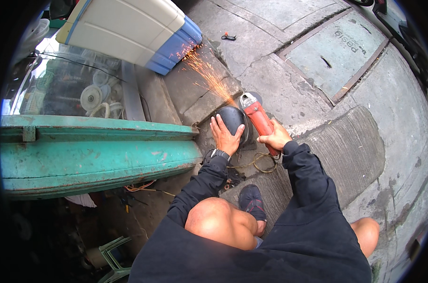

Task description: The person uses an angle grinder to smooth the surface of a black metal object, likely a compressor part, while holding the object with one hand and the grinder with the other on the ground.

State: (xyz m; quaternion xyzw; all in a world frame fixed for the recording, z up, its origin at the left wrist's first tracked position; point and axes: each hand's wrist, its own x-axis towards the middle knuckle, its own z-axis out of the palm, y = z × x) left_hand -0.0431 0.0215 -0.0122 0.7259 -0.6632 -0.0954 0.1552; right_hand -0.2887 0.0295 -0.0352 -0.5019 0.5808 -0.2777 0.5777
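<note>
The person crouches on cracked grey concrete paving (280,89), bare knees at the near edge of the view and a dark shoe planted between them; both black sleeves reach forward to the work. The left hand (224,137) lies spread, palm down and fingers open, pressing on the near side of a black domed metal part (233,118) that rests on the paving just beside the end of a long green painted metal frame (96,153); it steadies by pressure and does not grasp. The right hand (275,138) is wrapped fully around the body of a red hand-held angle grinder (257,115), fingers closed tight on the handle. As I judge it, the step goes well if the left palm stays firm and well back from the wheel, the grinder meets the edge at a shallow steady angle, and the spray of orange sparks (204,70) is thrown away from the body (as it is here, up and to the left); the tan cord (258,162) looped under the wrists should lie clear of the wheel. The dome looks smooth, dark and slightly glossy; its contact edge is hidden behind the grinder's head. Farther off lies a cream and blue plastic casing (133,30).
</note>
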